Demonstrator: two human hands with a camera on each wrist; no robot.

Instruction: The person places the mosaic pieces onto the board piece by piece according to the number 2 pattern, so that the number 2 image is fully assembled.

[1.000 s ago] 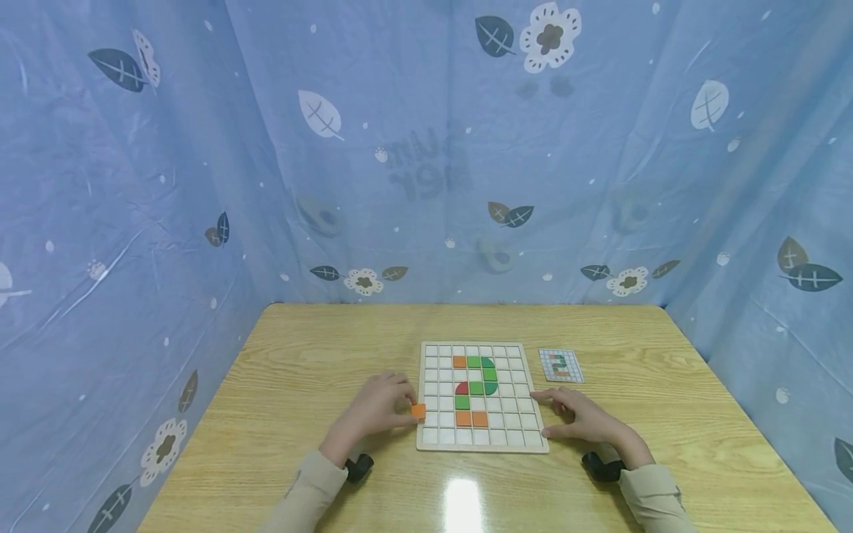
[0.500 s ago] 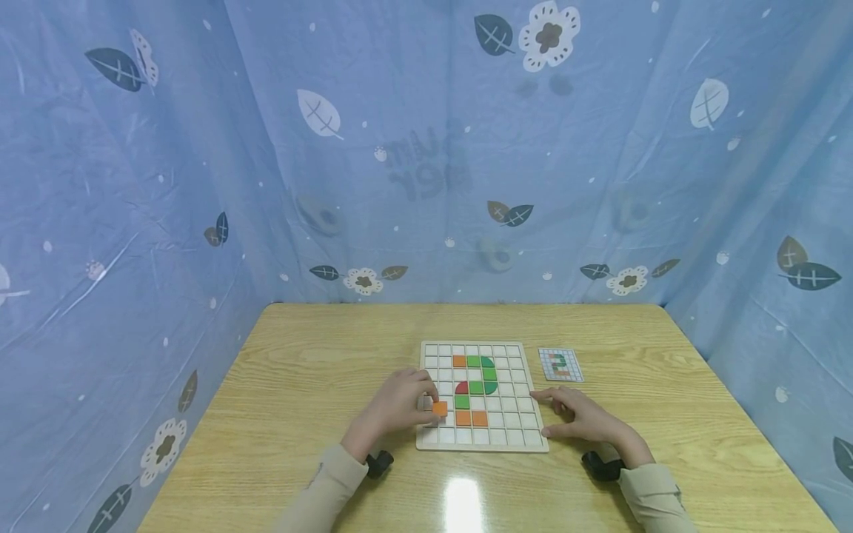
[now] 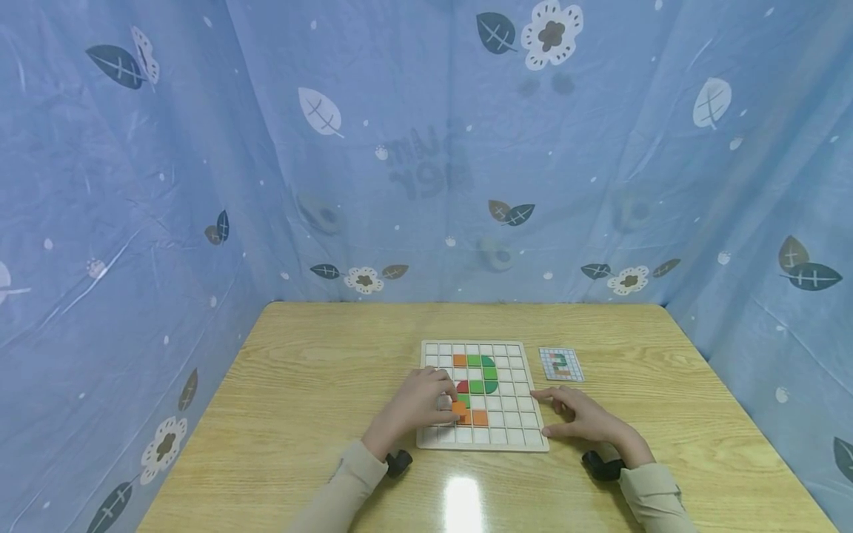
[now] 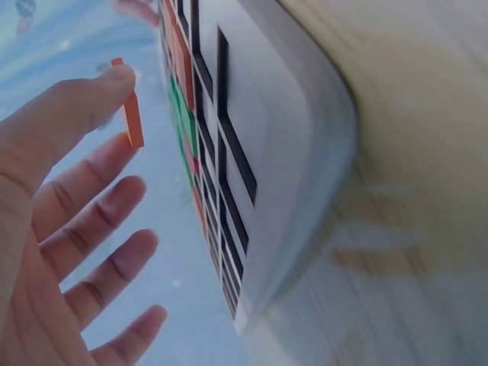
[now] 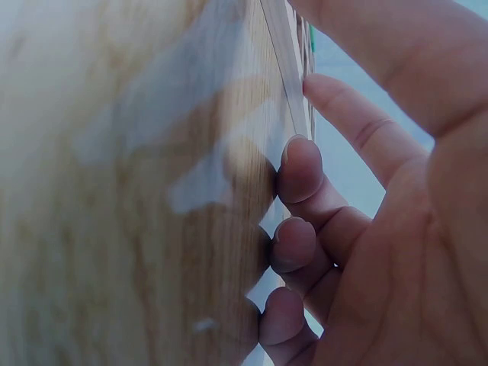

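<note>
My left hand (image 3: pixel 418 398) pinches a square orange tile (image 3: pixel 459 409) between thumb and index finger, above the lower left part of the white grid board (image 3: pixel 506 440). In the left wrist view the orange tile (image 4: pixel 133 118) is edge-on and clear of the board, the other fingers spread apart. Green, red and orange tiles form a curved figure on the board, partly covered by the left hand; one orange tile (image 3: pixel 480 418) lies in the lower row. At the board's right edge rests my right hand (image 3: pixel 586 416), thumb and index finger touching the rim, other fingers curled on the table.
A small card (image 3: pixel 561 365) printed with a similar coloured figure on a grid lies right of the board. The wooden table (image 3: pixel 333 333) reaches back to a blue patterned curtain (image 3: pixel 373 185), which also hangs at both sides.
My left hand has carried the orange tile rightward from the board's left edge to over its lower coloured tiles. The right hand has stayed at the right edge.
</note>
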